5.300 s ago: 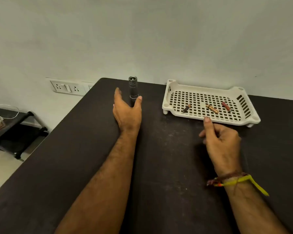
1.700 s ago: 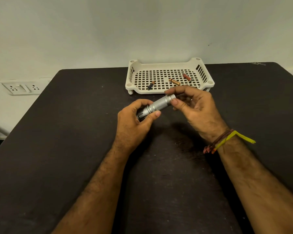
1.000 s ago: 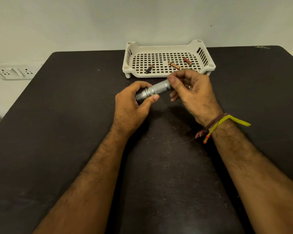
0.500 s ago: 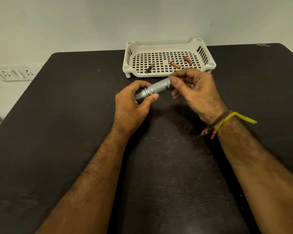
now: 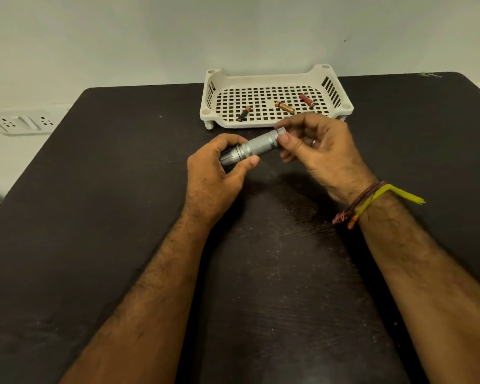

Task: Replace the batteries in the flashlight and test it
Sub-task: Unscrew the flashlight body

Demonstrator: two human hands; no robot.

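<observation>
Wall socket: we see a white switch-and-socket plate on the wall, left of the table edge.
Table: dark, scuffed top; both forearms reach over it from the near side.
Left hand: we note the fingers curled round the wider head end of the flashlight, thumb pressed along its near side.
Flashlight: grey metal, held above the table between the two hands, lying roughly level with its right end tilted slightly up and away; it sits just in front of the tray.
Right hand: thumb and forefinger pinch the tail cap end of the flashlight; the other fingers are loosely curled behind. A ring shows on one finger, and a thread band with a yellow strip on the wrist.
Tray: cream perforated plastic, at the far table edge by the wall.
Batteries: we count three loose on the tray floor, apart from one another: a dark one at left, a copper one in the middle, a reddish one at right.
</observation>
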